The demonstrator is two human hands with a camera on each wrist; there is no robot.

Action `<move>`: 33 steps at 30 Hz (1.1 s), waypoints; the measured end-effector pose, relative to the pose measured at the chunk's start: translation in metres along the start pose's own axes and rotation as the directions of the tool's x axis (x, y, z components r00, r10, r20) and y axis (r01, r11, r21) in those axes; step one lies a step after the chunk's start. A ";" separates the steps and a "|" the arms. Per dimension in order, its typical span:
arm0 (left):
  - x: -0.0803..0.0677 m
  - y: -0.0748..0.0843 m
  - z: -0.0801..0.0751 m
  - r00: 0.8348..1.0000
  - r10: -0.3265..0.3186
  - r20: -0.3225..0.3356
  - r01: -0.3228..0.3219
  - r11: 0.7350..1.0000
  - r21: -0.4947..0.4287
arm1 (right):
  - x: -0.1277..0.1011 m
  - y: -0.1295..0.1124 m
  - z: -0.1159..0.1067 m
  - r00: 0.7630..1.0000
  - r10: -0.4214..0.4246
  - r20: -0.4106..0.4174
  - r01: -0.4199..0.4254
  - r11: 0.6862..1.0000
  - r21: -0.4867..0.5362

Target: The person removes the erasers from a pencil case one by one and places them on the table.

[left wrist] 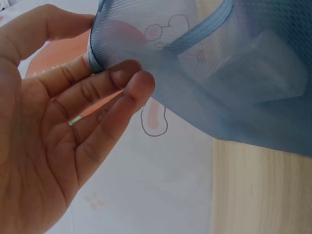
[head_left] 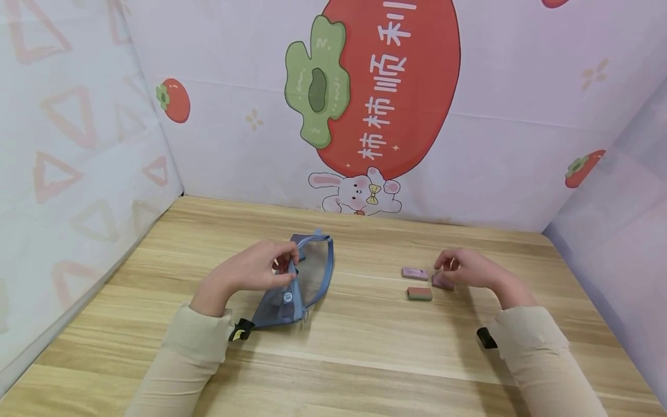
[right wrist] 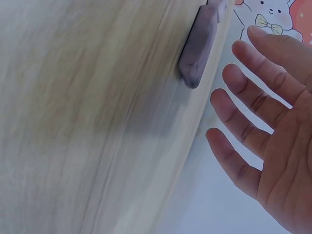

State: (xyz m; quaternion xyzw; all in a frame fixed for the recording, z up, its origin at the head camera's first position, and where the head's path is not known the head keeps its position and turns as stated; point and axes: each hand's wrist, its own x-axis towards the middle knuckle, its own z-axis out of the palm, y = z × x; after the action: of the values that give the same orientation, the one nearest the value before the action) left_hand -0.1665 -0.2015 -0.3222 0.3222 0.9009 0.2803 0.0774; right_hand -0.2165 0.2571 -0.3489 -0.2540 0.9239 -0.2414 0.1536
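In the head view my left hand (head_left: pixel 252 269) pinches the zippered edge of a blue mesh pouch (head_left: pixel 276 310), its mouth spread wide. The left wrist view shows thumb and fingers on either side of the pouch's (left wrist: pixel 180 87) rim. A pale blocky thing (left wrist: pixel 265 68) shows through the mesh. Over on the right, my right hand (head_left: pixel 471 267) hovers at a dark purple eraser-like block (head_left: pixel 442 284). Its fingers are loosely bent and apart, with nothing between them in the right wrist view, where the purple block (right wrist: pixel 197 51) lies on the wood beyond the fingertips.
Beside the purple block lie a lilac block (head_left: pixel 414 274) and a red and green block (head_left: pixel 419 293). All rest on a wood-grain table (head_left: pixel 359 370). A printed cloth wall (head_left: pixel 224 156) stands behind it, with white cloth sides at left and right.
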 end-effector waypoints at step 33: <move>-0.001 -0.001 0.000 1.000 -0.004 -0.008 0.004 1.000 -0.002 | 0.036 -0.046 0.020 0.993 -0.118 0.003 0.118 0.993 -0.021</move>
State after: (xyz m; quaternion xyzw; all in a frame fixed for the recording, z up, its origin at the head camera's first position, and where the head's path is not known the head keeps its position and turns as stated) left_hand -0.1660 -0.2029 -0.3233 0.3194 0.9015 0.2823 0.0747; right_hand -0.2198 0.1956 -0.3468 -0.3102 0.9096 -0.2400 0.1372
